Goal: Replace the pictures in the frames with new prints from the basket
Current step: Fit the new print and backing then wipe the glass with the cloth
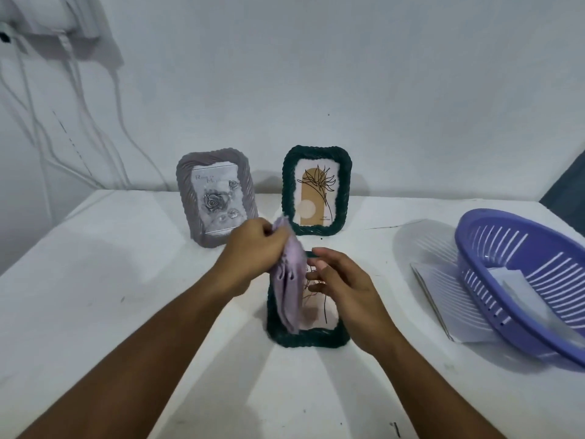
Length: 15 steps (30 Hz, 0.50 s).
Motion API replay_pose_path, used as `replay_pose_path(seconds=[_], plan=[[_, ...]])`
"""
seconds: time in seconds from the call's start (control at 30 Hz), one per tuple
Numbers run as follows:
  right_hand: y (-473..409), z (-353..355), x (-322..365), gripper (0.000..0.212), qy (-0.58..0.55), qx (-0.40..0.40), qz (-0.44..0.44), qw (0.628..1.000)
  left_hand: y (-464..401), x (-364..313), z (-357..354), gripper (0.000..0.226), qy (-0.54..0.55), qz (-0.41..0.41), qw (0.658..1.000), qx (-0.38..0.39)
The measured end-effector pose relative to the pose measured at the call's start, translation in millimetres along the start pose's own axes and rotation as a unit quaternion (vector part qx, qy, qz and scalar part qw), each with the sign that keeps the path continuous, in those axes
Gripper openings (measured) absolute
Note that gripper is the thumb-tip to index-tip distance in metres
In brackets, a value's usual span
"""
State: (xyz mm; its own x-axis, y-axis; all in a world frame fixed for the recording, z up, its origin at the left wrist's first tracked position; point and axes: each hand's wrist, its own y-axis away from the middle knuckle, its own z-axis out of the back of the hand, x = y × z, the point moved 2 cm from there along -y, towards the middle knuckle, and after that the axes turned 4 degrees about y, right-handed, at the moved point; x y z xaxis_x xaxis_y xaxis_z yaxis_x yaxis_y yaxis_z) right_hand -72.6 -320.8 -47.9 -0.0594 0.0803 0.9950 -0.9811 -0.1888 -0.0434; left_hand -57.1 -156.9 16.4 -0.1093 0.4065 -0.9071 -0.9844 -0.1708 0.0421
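**user_a:** Honestly, what was the person doing with that near frame? Swapping the print or cleaning it?

**user_b:** Looked like wiping to me. The left hand (253, 245) had its grip pinched tight on a lilac cloth (288, 289), which hung down over the left side of the dark green frame (308, 339) standing upright on the tabletop (126, 280). The right hand (343, 285) sat just right of the cloth, fingers loosely spread at the frame's top edge, holding nothing as far as I could tell.

**user_a:** So where were the new prints?

**user_b:** Off to the right, well apart from both hands. The purple basket (519, 280) had white sheets (506, 280) in it, and more paper (443, 299) lay partly under its left rim. Right hand was clearly the nearer one, so I'd guess it would do the reaching.

**user_a:** And the other frames?

**user_b:** A grey frame (217, 198) with a rose picture and a second green frame (316, 190) stood at the back by the wall, both upright with long sides vertical, same as the near one. The near frame's glass faced the person, so its back was away from them; it'd need turning before anything came out.
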Motion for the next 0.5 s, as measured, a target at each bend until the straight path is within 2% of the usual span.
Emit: replay_pose_path(seconds=[0.1,0.13,0.17,0.2,0.23,0.27,0.3,0.33,0.4,0.43,0.5], plan=[[3,-3,-3,0.021,-0.168,-0.014,-0.056,0.984,-2,-19,-26,0.032,0.107,0.027,0.990,0.086],[4,-4,-7,0.012,-0.236,-0.025,-0.088,0.967,-2,-24,-32,0.029,0.140,0.029,0.983,0.111],[5,-4,-10,0.015,-0.304,-0.038,-0.114,0.945,-3,-28,-36,0.025,0.167,0.025,0.977,0.130],[6,-3,-10,0.035,-0.367,-0.027,-0.127,0.921,-2,-29,-38,0.020,0.185,0.014,0.972,0.143],[9,-1,-10,0.043,-0.421,-0.003,-0.139,0.896,-4,-27,-38,0.017,0.189,0.000,0.971,0.147],[11,3,-10,0.043,-0.472,0.021,-0.138,0.871,-5,-23,-36,0.016,0.170,-0.025,0.975,0.141],[12,9,-9,0.037,-0.514,0.038,-0.141,0.845,-7,-15,-33,0.016,0.120,-0.061,0.983,0.126],[12,17,-8,0.033,-0.531,0.025,-0.129,0.837,-8,-4,-28,0.022,0.039,-0.103,0.988,0.105],[7,38,-8,0.027,-0.547,-0.006,-0.104,0.831,-11,28,-20,0.047,-0.154,-0.166,0.972,0.067],[3,49,-5,0.027,-0.542,-0.023,-0.086,0.836,-13,47,-17,0.063,-0.235,-0.178,0.953,0.063],[-9,67,1,0.025,-0.431,-0.078,-0.057,0.897,-15,82,-14,0.085,-0.338,-0.168,0.923,0.078]])
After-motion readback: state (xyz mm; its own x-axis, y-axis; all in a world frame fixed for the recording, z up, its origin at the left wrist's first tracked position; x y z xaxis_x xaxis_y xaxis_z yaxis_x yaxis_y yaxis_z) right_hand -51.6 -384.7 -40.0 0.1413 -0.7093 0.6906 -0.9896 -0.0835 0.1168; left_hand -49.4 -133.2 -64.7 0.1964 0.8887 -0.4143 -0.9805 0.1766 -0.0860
